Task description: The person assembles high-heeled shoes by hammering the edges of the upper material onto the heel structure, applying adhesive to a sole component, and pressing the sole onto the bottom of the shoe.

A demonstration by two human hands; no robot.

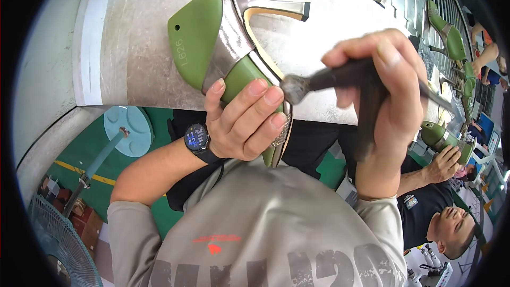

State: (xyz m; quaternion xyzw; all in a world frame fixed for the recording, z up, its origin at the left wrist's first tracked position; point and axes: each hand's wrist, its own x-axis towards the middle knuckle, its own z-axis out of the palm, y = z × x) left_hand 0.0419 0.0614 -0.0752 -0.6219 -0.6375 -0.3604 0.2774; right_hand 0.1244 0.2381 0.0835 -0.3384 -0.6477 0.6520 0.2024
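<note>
The person's left hand [247,119] is holding a high-heeled shoe [236,42] that is sitting on a green shoe form [196,37]. Four of its fingertips are pressing on the shoe's side near the sole, with one finger spreading away from the others. The rest of the grip is hiding, so nobody can tell how it is squeezing underneath. The shoe is lying sideways over the near edge of the workbench [149,74]. Its shiny heel [281,6] is pointing toward the bench's right end, and its toe is sticking out past the near edge, toward the person's belly.

The right hand [393,85] is looking blurry, with its fingers curling tight around a dark hammer [366,90]. The hammer's round face is hanging right by the edge of the sole. It is hard to tell if they are touching.

Some things could be going wrong from here. The fingertips are sitting just beside the hammer's face, so a crooked hit might be pinching them. A hit that is too hard might be denting the sole or scratching the shiny part. If the left hand is holding too loosely, the shoe might be turning, because nothing is showing under the toe.
</note>
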